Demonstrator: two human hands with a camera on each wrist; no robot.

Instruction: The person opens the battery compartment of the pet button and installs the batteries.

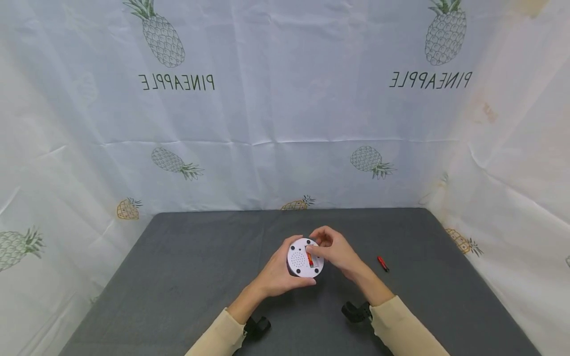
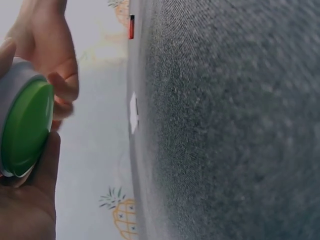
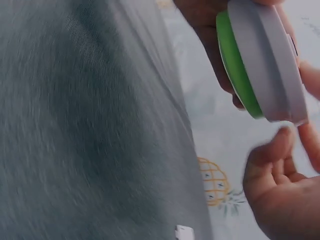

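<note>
My left hand [image 1: 285, 269] grips a round white push-button device [image 1: 298, 259] by its rim, its underside tilted up in the head view. Both wrist views show its green domed button [image 2: 30, 127] on the opposite face. A red battery [image 1: 309, 258] lies in the open slot of the underside, partly covered by my right thumb. My right hand [image 1: 334, 249] reaches over from the right with its thumb against the slot and its fingers loosely bent near the rim. Whether the thumb moves the battery or merely touches it cannot be seen.
A second battery, red and black [image 1: 383, 264], lies on the dark grey table [image 1: 200, 277] to the right. A small white piece [image 2: 133, 114] rests on the table in both wrist views. Black wrist devices [image 1: 355, 312] sit at both cuffs. Pineapple-print curtains [image 1: 276, 109] enclose the table.
</note>
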